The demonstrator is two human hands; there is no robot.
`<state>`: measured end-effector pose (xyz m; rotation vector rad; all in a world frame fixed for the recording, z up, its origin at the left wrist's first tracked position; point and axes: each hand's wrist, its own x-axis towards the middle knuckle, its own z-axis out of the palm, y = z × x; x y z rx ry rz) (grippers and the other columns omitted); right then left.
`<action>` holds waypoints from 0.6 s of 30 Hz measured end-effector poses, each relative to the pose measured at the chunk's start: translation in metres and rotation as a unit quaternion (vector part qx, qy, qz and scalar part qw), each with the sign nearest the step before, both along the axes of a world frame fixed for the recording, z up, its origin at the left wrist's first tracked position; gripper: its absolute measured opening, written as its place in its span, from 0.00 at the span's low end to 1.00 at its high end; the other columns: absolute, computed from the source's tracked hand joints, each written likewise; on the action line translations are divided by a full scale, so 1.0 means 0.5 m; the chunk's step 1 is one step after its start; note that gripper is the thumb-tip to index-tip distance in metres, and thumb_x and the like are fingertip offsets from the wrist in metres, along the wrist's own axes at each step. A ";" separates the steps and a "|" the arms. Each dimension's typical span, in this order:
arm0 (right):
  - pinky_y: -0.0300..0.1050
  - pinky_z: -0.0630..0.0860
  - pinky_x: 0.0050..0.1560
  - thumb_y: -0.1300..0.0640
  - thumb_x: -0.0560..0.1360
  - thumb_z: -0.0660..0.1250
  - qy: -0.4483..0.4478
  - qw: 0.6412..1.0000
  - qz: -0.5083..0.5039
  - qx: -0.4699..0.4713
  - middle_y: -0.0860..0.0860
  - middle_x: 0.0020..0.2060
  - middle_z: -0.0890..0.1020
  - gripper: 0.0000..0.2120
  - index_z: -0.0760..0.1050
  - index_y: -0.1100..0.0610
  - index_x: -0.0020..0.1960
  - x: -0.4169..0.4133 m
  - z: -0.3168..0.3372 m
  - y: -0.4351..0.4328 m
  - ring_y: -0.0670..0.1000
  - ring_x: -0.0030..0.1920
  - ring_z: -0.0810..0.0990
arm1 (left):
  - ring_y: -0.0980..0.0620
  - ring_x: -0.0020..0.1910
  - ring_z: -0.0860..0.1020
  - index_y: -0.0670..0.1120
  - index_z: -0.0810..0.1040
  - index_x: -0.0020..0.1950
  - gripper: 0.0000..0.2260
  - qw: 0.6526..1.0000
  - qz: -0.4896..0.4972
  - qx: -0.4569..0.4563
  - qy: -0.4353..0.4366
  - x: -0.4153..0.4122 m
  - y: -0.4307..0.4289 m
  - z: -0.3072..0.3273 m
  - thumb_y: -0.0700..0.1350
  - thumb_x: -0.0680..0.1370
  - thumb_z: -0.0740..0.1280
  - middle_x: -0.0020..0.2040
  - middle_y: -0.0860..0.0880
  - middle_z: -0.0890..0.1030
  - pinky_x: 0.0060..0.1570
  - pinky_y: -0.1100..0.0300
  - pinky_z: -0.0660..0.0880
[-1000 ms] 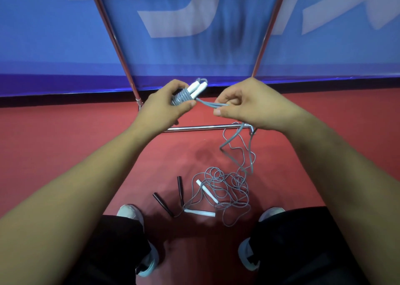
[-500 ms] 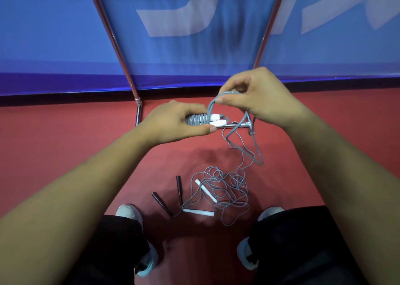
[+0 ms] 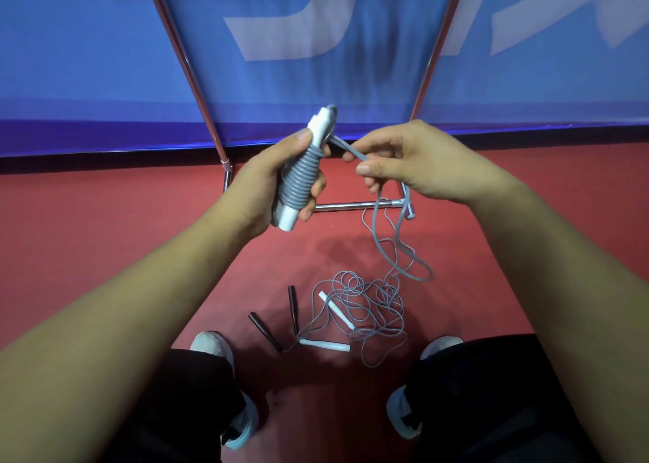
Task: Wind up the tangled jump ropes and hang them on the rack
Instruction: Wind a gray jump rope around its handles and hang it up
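Rope-wound white handles (image 3: 297, 178) are gripped by the left hand (image 3: 261, 185); the grey cord (image 3: 351, 151) is pinched by the right hand (image 3: 432, 160). Red floor (image 3: 105, 237) is seen below the rack bar (image 3: 351, 205), mid-frame.

Grey rope (image 3: 298, 178) coiled round white handles (image 3: 287, 219), tilted upright; tangled ropes (image 3: 367, 308) heaped near chrome rack (image 3: 351, 205).

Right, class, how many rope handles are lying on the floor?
4: one black handle left of the tangle, another further left; one white handle within the tangle, another at its near edge. The tangle may hide more.
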<state>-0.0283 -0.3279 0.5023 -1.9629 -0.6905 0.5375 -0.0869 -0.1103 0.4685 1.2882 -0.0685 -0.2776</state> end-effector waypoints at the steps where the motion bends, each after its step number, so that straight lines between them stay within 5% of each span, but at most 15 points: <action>1: 0.38 0.78 0.44 0.65 0.78 0.68 0.015 1.000 0.007 -0.003 0.52 0.36 0.81 0.10 0.80 0.62 0.59 0.001 -0.002 -0.002 0.47 0.36 0.81 | 0.46 0.20 0.70 0.42 0.73 0.55 0.16 1.000 0.009 0.005 0.008 0.000 -0.001 -0.001 0.54 0.80 0.58 0.30 0.42 0.75 0.25 0.60 0.70; 7: 0.38 0.75 0.42 0.66 0.78 0.68 0.021 0.997 0.016 -0.074 0.49 0.35 0.82 0.09 0.81 0.58 0.56 0.008 -0.001 -0.025 0.45 0.36 0.81 | 0.50 0.29 0.74 0.51 0.73 0.69 0.16 0.998 0.041 -0.036 0.018 0.006 -0.005 -0.001 0.52 0.82 0.60 0.37 0.46 0.73 0.24 0.59 0.71; 13: 0.38 0.78 0.37 0.66 0.80 0.64 0.023 0.996 -0.048 -0.066 0.53 0.36 0.79 0.08 0.79 0.62 0.56 0.007 -0.003 -0.033 0.48 0.32 0.81 | 0.45 0.29 0.73 0.50 0.76 0.56 0.09 0.992 0.103 0.058 0.030 0.015 0.005 0.005 0.53 0.80 0.65 0.35 0.43 0.77 0.29 0.57 0.74; 18: 0.42 0.64 0.28 0.62 0.82 0.60 0.036 0.993 -0.077 -0.077 0.48 0.30 0.72 0.11 0.81 0.58 0.53 -0.002 0.000 -0.016 0.47 0.27 0.64 | 0.50 0.28 0.77 0.51 0.77 0.55 0.05 0.971 0.171 0.165 -0.007 0.016 0.007 0.012 0.48 0.81 0.68 0.37 0.43 0.78 0.28 0.59 0.76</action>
